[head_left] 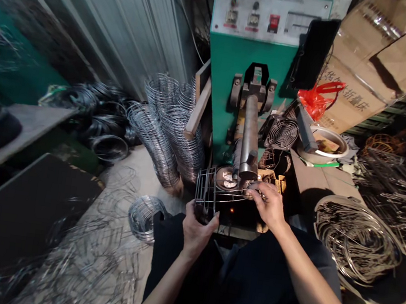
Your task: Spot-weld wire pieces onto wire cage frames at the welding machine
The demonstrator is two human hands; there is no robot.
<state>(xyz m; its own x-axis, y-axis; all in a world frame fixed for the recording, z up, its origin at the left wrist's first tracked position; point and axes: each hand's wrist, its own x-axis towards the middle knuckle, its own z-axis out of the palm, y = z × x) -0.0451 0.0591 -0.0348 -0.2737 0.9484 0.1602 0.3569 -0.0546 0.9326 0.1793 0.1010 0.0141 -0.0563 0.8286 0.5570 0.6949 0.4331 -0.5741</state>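
Observation:
My left hand [198, 226] grips the near left end of a wire frame [216, 186], with thumb and fingers closed around its wires. The frame extends right to the tip of the spot welder's cylindrical arm [250, 138]. Just under that tip, my right hand [268, 204] is closed in a pinch at the frame's right end. Whether a separate small wire is between those fingertips is hidden. A tiny orange spark [231, 210] glows below the frame. The green welding machine [221, 74] stands straight ahead.
Stacked wire rings [160, 131] stand left of the machine, and a coil of rings [144, 217] lies on the floor. On the right are a tray of bent wire pieces [358, 242], a metal bowl [324, 148] and cardboard boxes [359, 88]. Loose wires litter the floor [99, 248].

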